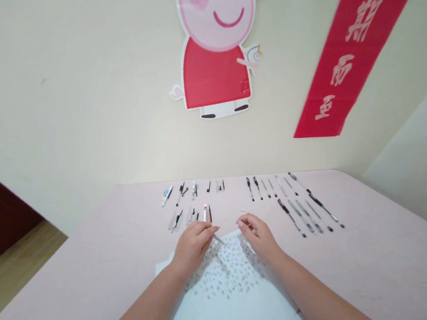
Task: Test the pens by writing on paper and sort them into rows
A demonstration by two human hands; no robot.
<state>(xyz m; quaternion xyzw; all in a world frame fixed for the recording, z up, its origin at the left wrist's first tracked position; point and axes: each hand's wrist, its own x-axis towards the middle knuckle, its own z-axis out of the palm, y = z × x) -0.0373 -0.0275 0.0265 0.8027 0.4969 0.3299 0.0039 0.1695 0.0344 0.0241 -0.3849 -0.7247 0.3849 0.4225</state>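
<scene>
My left hand (192, 242) rests on a white sheet of paper (236, 296) covered in small handwriting, its fingers curled around a thin clear pen part (218, 239) that sticks out to the right. My right hand (259, 235) lies at the sheet's far edge, fingers bent and pinched on a thin refill (243, 211) that is hard to make out. Just beyond the left hand lie pen caps and short pen pieces (193, 201) in two rows.
A row of assembled pens (297, 203) lies at the back right of the pale pink table (378, 266). The table meets a cream wall with a cartoon pig cutout (218, 52) and a red banner (343, 67). Wooden floor (4, 269) shows left.
</scene>
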